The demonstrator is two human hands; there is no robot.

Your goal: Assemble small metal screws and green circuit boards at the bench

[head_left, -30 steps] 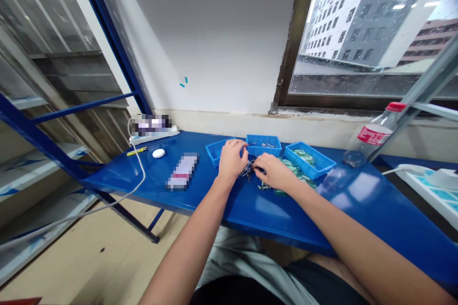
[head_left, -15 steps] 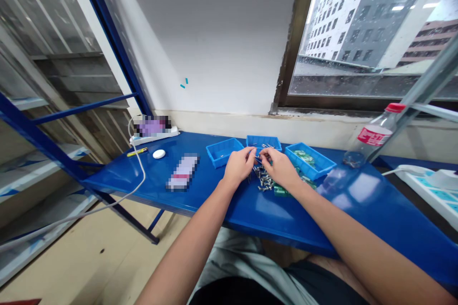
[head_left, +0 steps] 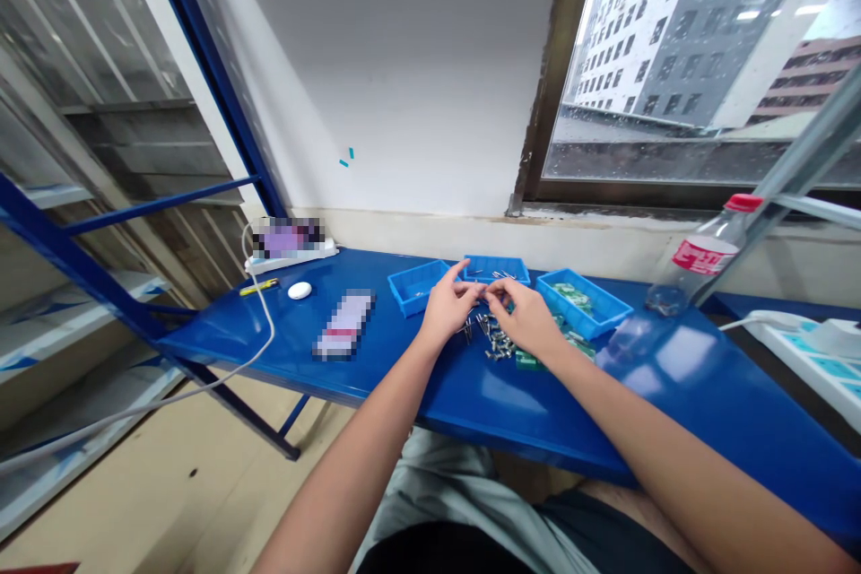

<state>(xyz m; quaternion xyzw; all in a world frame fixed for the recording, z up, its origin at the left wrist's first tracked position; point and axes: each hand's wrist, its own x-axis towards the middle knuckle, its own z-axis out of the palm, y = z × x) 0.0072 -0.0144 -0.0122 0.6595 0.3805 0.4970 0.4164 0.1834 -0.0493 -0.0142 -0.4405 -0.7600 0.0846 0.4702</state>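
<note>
My left hand (head_left: 445, 309) is over the blue table with its index finger stretched out and its thumb meeting the right fingertips. My right hand (head_left: 523, 314) is closed in a pinch against it. Whatever small thing sits between the fingertips is too small to make out. Just below the hands lies a pile of silver metal parts (head_left: 498, 343), like small bolts or pins. Green pieces (head_left: 528, 360) lie partly hidden under my right wrist. Behind the hands stand a left blue bin (head_left: 407, 296), a middle blue bin (head_left: 515, 262) with thin metal pieces, and a right blue bin (head_left: 609, 320) with green pieces.
A pixelated phone-like object (head_left: 343, 325), a white oval object (head_left: 300, 291) and a yellow-handled tool (head_left: 259, 287) lie to the left on the table (head_left: 390, 377). A white cable (head_left: 270, 332) hangs over its edge. To the right are a plastic bottle (head_left: 703, 256) and a power strip (head_left: 800, 350).
My left index finger has lifted and straightened, away from the fingertips. My right hand stays in nearly the same place, still pinching.
</note>
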